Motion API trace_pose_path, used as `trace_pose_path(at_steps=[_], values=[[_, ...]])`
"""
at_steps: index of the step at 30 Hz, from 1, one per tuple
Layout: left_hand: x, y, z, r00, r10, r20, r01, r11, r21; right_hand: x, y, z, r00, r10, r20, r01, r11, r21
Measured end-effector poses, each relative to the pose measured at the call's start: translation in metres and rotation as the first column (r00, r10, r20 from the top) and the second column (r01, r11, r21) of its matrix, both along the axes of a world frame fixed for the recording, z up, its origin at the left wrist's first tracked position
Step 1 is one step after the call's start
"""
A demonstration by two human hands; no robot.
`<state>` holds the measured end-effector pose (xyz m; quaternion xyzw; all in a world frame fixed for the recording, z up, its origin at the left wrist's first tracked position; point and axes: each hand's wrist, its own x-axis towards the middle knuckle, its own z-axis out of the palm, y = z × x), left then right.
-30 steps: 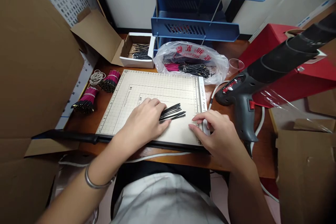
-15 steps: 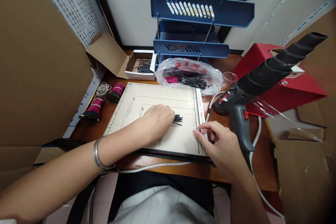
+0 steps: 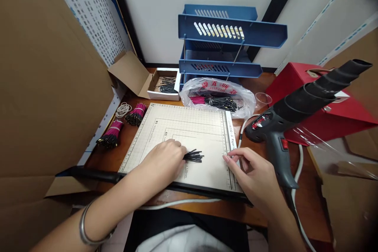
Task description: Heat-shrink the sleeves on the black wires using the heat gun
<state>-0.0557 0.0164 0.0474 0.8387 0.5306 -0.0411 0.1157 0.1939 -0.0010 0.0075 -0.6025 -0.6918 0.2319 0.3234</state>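
Observation:
On the paper cutter board point(image 3: 201, 130), with its printed grid and scales, my left hand point(image 3: 167, 160) is closed over a bundle of thin black pieces point(image 3: 194, 156), perhaps wires or tubes. Their loose ends fan out to the right of my fist; the rest is hidden beneath it. My right hand point(image 3: 251, 167) hovers by the board's right edge, thumb and index finger brought together in a pinch. Whether anything tiny sits between those fingertips I cannot make out. The cutter's black handle point(image 3: 97, 174) sticks out on the left.
A dark hot-air gun point(image 3: 279, 145) with its cable stands at right before a red box point(image 3: 298, 82). Banded pink-and-black bundles point(image 3: 110, 134) lie left. Behind are a small carton point(image 3: 163, 95), a plastic bag point(image 3: 248, 98) of similar pieces, and blue trays point(image 3: 220, 69).
My left hand has moved left and nearer to me across the board, with the black bundle. The right hand keeps its pinch at the edge. The camera view has shifted.

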Motion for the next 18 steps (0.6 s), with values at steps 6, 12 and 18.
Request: trace_pose_path(at_steps=[6, 12, 18], values=[[0.017, 0.020, -0.003, 0.991, -0.068, -0.118, 0.067, 0.998, -0.013, -0.001, -0.007, -0.001, 1.000, 0.012, -0.009, -0.012, 1.000, -0.005], [0.017, 0.019, 0.001, 0.985, -0.086, -0.150, 0.086, 0.996, -0.006, 0.005, -0.011, -0.002, 1.000, -0.008, 0.000, 0.008, 1.000, -0.001], [0.008, 0.006, 0.010, 0.984, -0.071, -0.165, 0.073, 0.997, 0.009, 0.008, -0.008, -0.003, 1.000, -0.001, -0.011, 0.001, 1.000, -0.009]])
